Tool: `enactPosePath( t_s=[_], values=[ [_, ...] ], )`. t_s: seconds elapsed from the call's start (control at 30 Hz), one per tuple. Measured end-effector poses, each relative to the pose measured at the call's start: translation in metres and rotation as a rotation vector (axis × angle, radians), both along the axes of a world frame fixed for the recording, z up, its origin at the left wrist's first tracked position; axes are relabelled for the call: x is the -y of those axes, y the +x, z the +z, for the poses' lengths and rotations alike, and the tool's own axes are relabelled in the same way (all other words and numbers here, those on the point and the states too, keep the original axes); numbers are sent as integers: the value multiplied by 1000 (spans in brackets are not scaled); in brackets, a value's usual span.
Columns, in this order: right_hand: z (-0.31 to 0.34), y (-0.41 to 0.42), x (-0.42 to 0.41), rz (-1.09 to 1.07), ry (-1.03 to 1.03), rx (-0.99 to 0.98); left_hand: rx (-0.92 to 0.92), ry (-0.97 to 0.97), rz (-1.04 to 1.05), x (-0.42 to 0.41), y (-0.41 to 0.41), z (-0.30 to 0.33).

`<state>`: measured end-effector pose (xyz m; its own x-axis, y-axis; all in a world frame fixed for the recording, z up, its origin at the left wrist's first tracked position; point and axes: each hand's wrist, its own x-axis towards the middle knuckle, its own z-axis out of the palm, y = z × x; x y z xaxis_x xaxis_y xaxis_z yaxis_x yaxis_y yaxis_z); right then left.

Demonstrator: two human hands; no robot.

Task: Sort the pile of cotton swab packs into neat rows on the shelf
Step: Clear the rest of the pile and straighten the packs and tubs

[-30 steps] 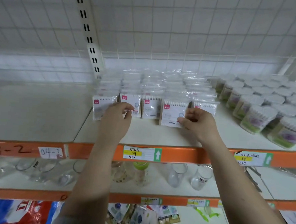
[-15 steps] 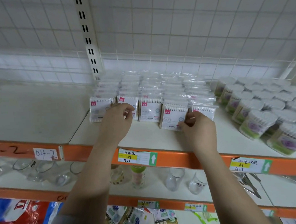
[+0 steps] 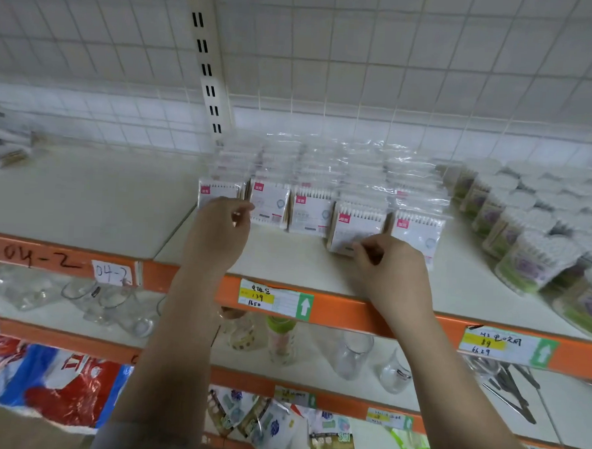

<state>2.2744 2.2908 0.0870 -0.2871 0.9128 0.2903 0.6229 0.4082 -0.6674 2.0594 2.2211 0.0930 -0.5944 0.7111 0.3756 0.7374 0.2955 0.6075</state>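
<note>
Flat cotton swab packs in clear wrap stand in several rows running back on the white shelf (image 3: 285, 261). My left hand (image 3: 218, 232) is at the leftmost front pack (image 3: 217, 191), with thumb and forefinger curled at its lower right corner. My right hand (image 3: 390, 265) pinches the bottom edge of the fourth front pack (image 3: 358, 224), which stands a little forward of its neighbours. The second pack (image 3: 270, 202), third pack (image 3: 310, 213) and fifth pack (image 3: 417, 230) stand upright and untouched.
Round tubs of cotton swabs (image 3: 533, 257) crowd the shelf's right side. A slotted upright post (image 3: 207, 61) and wire grid back the shelf. The orange front rail (image 3: 351, 313) carries price labels. Glass cups (image 3: 353, 356) stand on the shelf below.
My left hand has slid left from the second pack to the leftmost one. My right hand has dropped from the fourth pack's right edge to its bottom edge. The view has swung left.
</note>
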Motion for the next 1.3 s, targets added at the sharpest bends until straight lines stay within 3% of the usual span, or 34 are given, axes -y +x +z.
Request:
enactPosePath(
  t_s=[0.43, 0.93, 1.3],
  values=[
    [6, -66, 60, 186, 16, 121, 31, -28, 152, 85, -61, 5],
    [-3, -258, 205, 198, -24, 244, -7, -91, 89, 250, -251, 8],
    [6, -366, 229, 261, -37, 267, 77, -111, 233, 308, -350, 8]
  ],
)
